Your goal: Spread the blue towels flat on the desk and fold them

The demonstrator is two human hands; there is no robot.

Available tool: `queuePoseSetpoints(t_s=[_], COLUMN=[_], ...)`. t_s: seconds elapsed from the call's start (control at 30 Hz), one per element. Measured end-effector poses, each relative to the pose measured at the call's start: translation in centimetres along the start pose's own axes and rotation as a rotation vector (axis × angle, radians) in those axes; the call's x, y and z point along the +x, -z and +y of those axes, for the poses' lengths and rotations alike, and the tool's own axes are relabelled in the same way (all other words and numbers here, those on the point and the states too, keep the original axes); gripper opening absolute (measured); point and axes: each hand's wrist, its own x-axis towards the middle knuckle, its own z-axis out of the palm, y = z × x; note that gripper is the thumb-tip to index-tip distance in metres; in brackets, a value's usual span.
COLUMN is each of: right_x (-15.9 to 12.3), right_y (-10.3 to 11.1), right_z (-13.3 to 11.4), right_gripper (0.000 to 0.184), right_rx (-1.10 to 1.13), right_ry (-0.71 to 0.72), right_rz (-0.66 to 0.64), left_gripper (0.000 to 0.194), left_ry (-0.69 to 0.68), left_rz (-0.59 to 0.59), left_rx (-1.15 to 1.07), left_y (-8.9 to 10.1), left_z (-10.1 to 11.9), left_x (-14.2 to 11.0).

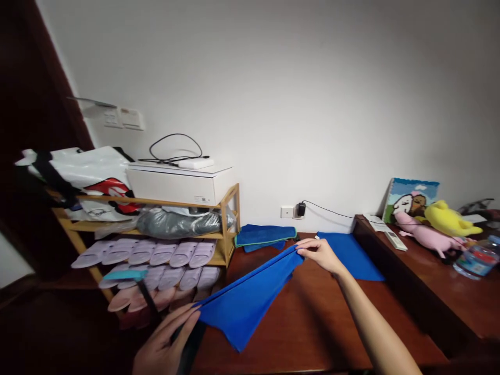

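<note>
A blue cloth (250,299) is stretched in the air over a dark wooden table (312,328). My left hand (167,341) pinches its near corner at the lower left. My right hand (320,253) pinches the far corner, arm stretched out over the table. The cloth hangs down in a fold between both hands. A second blue cloth (353,255) lies flat on the table beyond my right hand. A stack of folded blue cloths (265,235) lies by the wall.
A wooden shoe rack (224,224) with several pale slippers, bags and a white box (179,182) stands at the left. A raised desk (441,276) at the right holds plush toys, a remote and a water bottle (478,258). A charger is plugged in at the wall.
</note>
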Motion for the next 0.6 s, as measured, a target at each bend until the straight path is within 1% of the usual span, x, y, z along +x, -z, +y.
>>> queuePoseSetpoints(t_s=[0.1, 0.17, 0.23, 0.33, 0.43, 0.5, 0.6], right_x=[-3.3, -5.3, -7.3, -9.9, -12.3, -13.7, -15.6], right_y=[2.9, 4.5, 5.9, 7.4, 8.3, 8.7, 9.0], right_z=[-2.7, -4.3, -5.6, -7.2, -8.4, -9.0, -9.6], right_gripper=[0.029, 0.03, 0.032, 0.035, 0.043, 0.045, 0.038], right_rx=[-0.003, -0.001, 0.002, -0.02, -0.061, -0.099, -0.146], right_ry=[0.028, 0.036, 0.017, -0.012, -0.026, -0.038, -0.036], right_rz=[0.122, 0.187, 0.238, 0.309, 0.363, 0.367, 0.347], left_gripper=[0.053, 0.054, 0.054, 0.051, 0.048, 0.046, 0.044], left_ry=[-0.227, -0.33, -0.402, -0.457, -0.487, -0.496, -0.495], left_rz=[0.048, 0.048, 0.034, 0.018, -0.001, -0.035, -0.072], left_rx=[0.008, 0.024, 0.01, -0.039, -0.075, -0.104, -0.127], left_y=[0.1, -0.1, -0.5, -1.3, -2.1, -2.4, -2.8], left_z=[3.9, 6.1, 8.1, 10.4, 12.1, 13.0, 13.8], left_x=[1.2, 1.6, 1.9, 2.2, 2.3, 2.2, 1.8])
